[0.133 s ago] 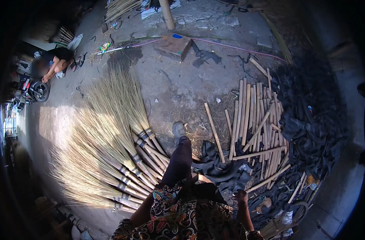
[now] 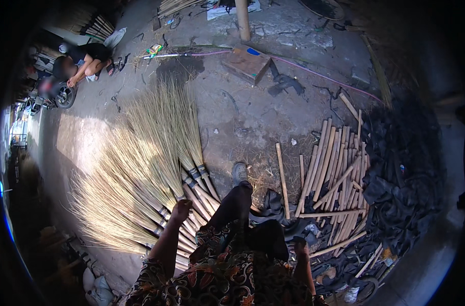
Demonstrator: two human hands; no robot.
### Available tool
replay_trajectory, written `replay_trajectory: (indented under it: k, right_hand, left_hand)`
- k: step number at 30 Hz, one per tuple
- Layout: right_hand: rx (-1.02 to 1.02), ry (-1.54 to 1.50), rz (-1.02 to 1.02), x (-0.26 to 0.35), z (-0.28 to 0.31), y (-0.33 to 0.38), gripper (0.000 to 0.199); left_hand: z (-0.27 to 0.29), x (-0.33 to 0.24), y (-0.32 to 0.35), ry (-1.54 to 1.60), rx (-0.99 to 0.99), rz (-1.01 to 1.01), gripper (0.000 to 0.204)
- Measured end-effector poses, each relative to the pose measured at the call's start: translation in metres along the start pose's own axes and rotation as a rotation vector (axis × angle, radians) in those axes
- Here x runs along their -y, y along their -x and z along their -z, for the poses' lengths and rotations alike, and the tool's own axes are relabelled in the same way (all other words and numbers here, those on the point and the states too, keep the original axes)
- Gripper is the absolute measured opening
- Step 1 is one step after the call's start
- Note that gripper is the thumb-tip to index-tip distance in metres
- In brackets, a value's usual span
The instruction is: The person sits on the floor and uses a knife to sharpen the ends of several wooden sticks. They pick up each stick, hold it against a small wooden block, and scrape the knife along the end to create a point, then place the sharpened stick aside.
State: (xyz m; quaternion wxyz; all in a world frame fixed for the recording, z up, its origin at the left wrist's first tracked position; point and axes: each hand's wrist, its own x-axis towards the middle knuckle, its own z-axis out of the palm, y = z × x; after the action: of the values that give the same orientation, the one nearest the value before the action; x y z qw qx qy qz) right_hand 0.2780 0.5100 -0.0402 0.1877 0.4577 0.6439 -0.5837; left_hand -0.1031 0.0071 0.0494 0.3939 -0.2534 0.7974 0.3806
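Note:
A fan of straw brooms (image 2: 135, 173) with wooden handles and dark bindings lies on the ground at my left. My left hand (image 2: 182, 209) is over their handles, just below one broom's neck. Its fingers look curled closed; what they hold, if anything, is hidden. My right hand (image 2: 300, 247) hangs low in shadow beside my knee, near dark black sheeting, and its fingers are too dark to make out. Right of my foot lies a pile of loose wooden sticks (image 2: 336, 163), with one stick (image 2: 282, 179) apart from it.
Crumpled black material (image 2: 405, 168) is heaped at the right. A wooden block (image 2: 246, 64) sits ahead by a post (image 2: 243, 20), and a pink hose (image 2: 319, 75) runs past it. At the far left a person (image 2: 87, 58) crouches by a wheel (image 2: 65, 97). My shoe (image 2: 239, 173) is between brooms and sticks.
My left hand has come up from beside my body, forward over the broom handles. My right hand stays low at my side. The whole view has shifted slightly.

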Motion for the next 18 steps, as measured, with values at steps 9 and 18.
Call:
replay_trajectory:
  k: [9,18]
  right_hand:
    - [-0.085,-0.057,0.064,0.298,-0.027,-0.125,0.031]
    - [0.318,1.072,0.593,0.354,0.025,-0.284,0.037]
  left_hand:
    - [0.106,-0.235,-0.062,0.502,-0.086,-0.361,0.041]
    - [-0.014,-0.1,-0.144,0.511,0.031,0.51,0.032]
